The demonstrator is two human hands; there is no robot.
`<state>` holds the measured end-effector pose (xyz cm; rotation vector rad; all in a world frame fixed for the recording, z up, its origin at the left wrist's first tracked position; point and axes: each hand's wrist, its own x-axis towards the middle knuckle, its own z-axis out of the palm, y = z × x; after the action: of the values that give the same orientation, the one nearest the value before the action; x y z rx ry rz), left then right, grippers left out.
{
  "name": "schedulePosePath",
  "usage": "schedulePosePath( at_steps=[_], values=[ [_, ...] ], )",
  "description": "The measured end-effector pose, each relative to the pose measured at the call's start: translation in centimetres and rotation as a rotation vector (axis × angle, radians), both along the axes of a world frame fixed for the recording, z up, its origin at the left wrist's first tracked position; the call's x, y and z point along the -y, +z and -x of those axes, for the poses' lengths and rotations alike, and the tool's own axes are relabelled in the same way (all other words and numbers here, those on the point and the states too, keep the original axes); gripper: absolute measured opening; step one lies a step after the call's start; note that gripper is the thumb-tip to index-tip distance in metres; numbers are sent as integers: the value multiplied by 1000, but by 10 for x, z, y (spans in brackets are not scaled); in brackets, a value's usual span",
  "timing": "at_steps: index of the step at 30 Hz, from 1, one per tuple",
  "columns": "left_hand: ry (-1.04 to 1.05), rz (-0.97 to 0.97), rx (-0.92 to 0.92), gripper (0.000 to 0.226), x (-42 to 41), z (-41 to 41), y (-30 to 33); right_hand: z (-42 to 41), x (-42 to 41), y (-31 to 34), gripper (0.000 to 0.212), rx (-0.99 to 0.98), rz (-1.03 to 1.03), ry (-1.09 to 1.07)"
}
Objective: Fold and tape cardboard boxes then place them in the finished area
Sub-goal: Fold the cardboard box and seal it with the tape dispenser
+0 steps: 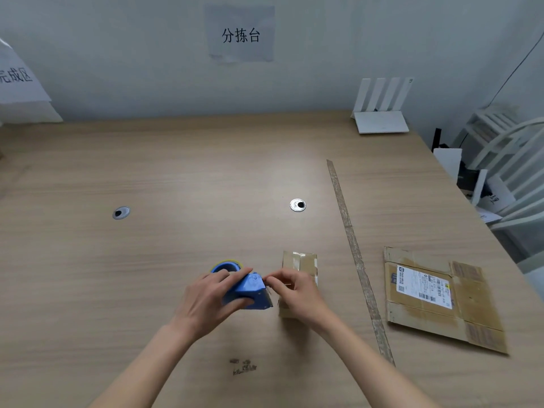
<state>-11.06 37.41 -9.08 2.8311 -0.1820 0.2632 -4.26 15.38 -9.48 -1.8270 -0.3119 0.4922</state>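
The left hand (210, 295) grips a blue tape dispenser (247, 291) low on the desk (182, 178), fingers curled round its body, while the right hand (297, 293) at its 3 o'clock pinches at the dispenser's front edge with curled fingers; whether it holds tape cannot be told. A small box (300, 265) stands just behind the right hand, and a flattened box (441, 298) bearing a label lies well apart at 3 o'clock, beyond a long strip (356, 260).
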Motion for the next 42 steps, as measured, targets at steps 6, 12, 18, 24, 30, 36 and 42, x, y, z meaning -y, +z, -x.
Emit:
schedulePosePath(
  at_steps=[6, 12, 18, 24, 30, 36, 42],
  values=[
    [-38, -8, 24, 58, 10, -1, 3, -1, 16, -1, 22, -157, -90, -63],
    [-104, -63, 82, 59, 25, -9, 13, -4, 28, 0, 13, -67, -41, -198],
    [-165, -101, -140, 77, 29, -32, 24, 13, 35, 8, 22, -12, 85, -232],
    [-94, -143, -236, 73, 6, -42, 27, 7, 93, 14, 14, -146, 206, -422],
    [-100, -139, -279, 72, 11, -43, 16, 15, 97, 8, 10, -197, 221, -461],
    [-103, -128, -261, 73, 12, -48, 12, 12, 95, 4, 10, -221, 206, -501],
    [-113, -171, -309, 76, 12, -56, 5, 12, 95, -10, 12, -250, 237, -518]
  ],
)
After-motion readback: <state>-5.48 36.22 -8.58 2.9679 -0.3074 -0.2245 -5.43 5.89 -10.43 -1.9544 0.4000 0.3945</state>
